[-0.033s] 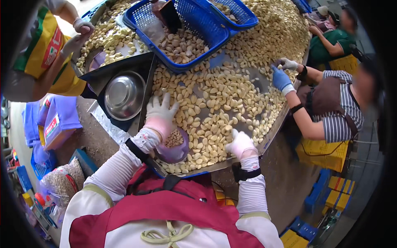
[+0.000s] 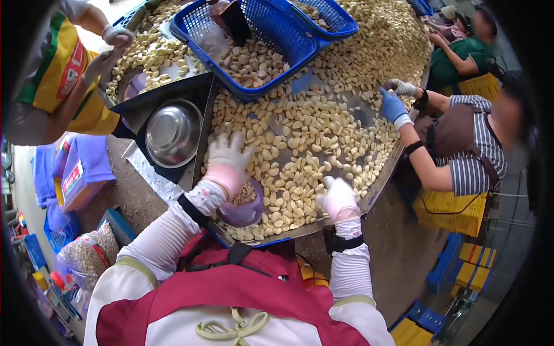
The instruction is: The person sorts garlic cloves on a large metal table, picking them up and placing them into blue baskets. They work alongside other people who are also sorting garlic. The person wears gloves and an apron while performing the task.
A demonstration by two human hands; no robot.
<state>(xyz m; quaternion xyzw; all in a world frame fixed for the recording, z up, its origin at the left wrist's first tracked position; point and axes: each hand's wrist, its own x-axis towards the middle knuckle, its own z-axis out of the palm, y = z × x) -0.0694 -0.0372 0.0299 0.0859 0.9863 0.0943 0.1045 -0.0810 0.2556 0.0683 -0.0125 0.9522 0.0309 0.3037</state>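
Note:
Pale flat oval pieces, like large beans or peeled cloves [image 2: 300, 144], lie spread over a metal tabletop [image 2: 363, 115]. My left hand [image 2: 227, 163], in a whitish glove, is open over them with fingers spread, holding nothing. My right hand [image 2: 339, 199], gloved too, is at the near right side of the spread with its fingers curled. Whether a piece sits between those fingertips is hard to make out. Beside my left wrist is a purple translucent bowl [image 2: 245, 217] with small brownish bits in it; the wrist partly covers it.
A steel bowl [image 2: 173, 131] sits in a dark tray [image 2: 195, 95] left of my left hand. Beyond stands a blue basket [image 2: 309, 49] holding more pieces. Co-workers' hands [image 2: 393, 109] work at the right and a person [image 2: 69, 75] stands at the left. Yellow crates [image 2: 450, 210] are at the right.
My left hand has shifted slightly up and right, its fingers spreading wider. My right fingertips have moved a little, and the piece seen by them before no longer shows clearly.

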